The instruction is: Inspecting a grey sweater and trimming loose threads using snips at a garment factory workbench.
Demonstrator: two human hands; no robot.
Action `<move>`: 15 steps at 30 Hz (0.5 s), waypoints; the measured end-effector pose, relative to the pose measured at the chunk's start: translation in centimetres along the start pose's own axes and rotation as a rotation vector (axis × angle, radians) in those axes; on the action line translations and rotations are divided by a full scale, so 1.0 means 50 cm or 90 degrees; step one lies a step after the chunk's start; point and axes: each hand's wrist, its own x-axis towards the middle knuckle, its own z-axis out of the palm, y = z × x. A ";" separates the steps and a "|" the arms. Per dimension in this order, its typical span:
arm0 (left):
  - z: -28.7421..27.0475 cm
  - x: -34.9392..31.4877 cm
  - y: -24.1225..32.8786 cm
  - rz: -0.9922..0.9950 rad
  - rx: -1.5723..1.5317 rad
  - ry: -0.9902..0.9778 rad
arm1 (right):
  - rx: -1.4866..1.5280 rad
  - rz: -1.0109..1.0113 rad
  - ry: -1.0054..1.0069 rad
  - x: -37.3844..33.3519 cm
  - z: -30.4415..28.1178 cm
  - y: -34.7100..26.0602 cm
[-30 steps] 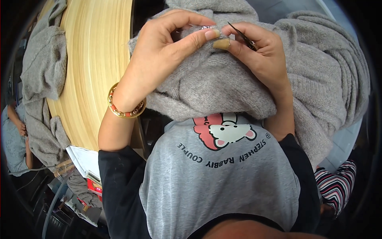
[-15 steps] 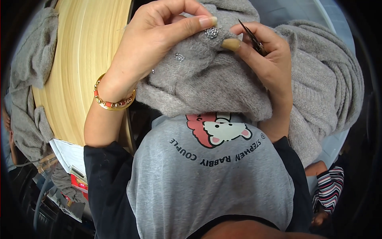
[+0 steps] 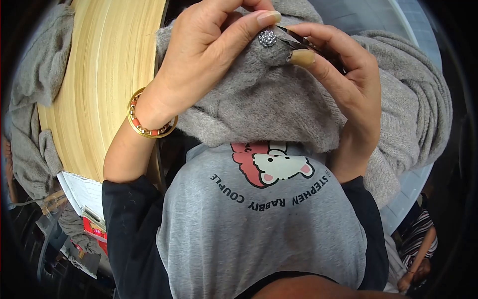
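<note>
A grey knitted garment [image 3: 279,104] lies bunched across my lap. My left hand [image 3: 211,55], with gold and red bangles at the wrist, pinches the knit between thumb and fingers beside a sparkling round button [image 3: 267,38]. In my right hand [image 3: 343,65] is a pair of dark thread snips [image 3: 298,40]. Their blades point left and lie close against the button's right side. My right thumb is below the blades, near the fabric. Whether a thread lies between the blades is too small to tell.
At the left stands a wooden table [image 3: 104,74] with grey knitwear [image 3: 42,60] over its far edge. More folded knitwear [image 3: 408,104] fills a pale plastic tub [image 3: 428,37] at the right. White papers [image 3: 84,194] sit below the table. Another person's arm [image 3: 420,254] shows at lower right.
The snips have swung from pointing up to lying across beside the button. My left hand has shifted slightly right, and two other sparkling ornaments on the knit are now hidden.
</note>
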 end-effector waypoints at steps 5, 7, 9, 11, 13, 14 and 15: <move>-0.008 -0.011 -0.034 0.114 0.115 0.026 | -0.022 -0.077 -0.077 0.018 -0.016 0.005; 0.039 0.026 0.054 -0.168 0.252 0.067 | -0.029 -0.070 -0.070 0.017 -0.027 0.012; 0.054 0.036 0.094 -0.448 0.404 0.115 | -0.042 -0.063 -0.067 0.019 -0.025 0.007; 0.050 0.034 0.095 -0.423 0.436 0.084 | -0.059 -0.076 -0.076 0.022 -0.024 0.004; 0.013 -0.006 0.014 -0.183 0.326 0.069 | -0.075 -0.092 -0.091 0.027 -0.022 -0.001; 0.001 -0.020 -0.016 0.052 0.205 0.045 | -0.073 -0.095 -0.107 0.029 -0.024 -0.001; 0.019 0.003 0.013 0.049 0.198 0.041 | -0.071 -0.093 -0.114 0.029 -0.029 0.002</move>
